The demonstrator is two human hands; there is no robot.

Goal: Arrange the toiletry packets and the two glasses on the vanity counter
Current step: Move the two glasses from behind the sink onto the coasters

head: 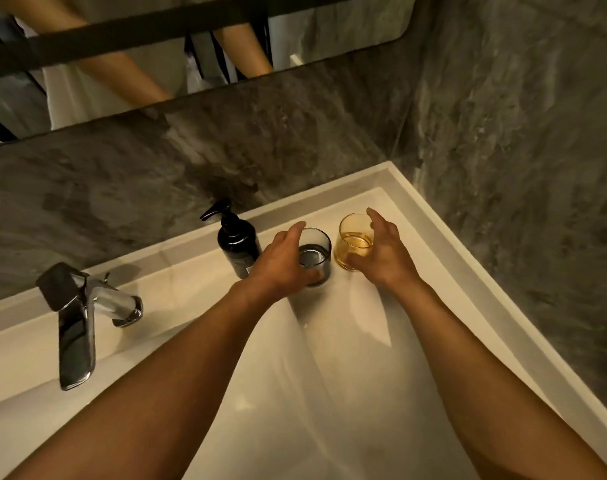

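Two glasses stand upright side by side near the back of the white vanity counter [416,271]. My left hand [281,265] wraps around the smoky grey glass [316,252], thumb on its near side and fingers over the far rim. My right hand [387,252] cups the amber glass [354,239] from the right, thumb at its base. Both glasses rest on the counter. No toiletry packets are in view.
A black pump bottle [238,242] stands just left of the grey glass. A chrome tap [83,317] sits at the left over the basin. Grey marble walls close the back and right, with a mirror [156,46] above.
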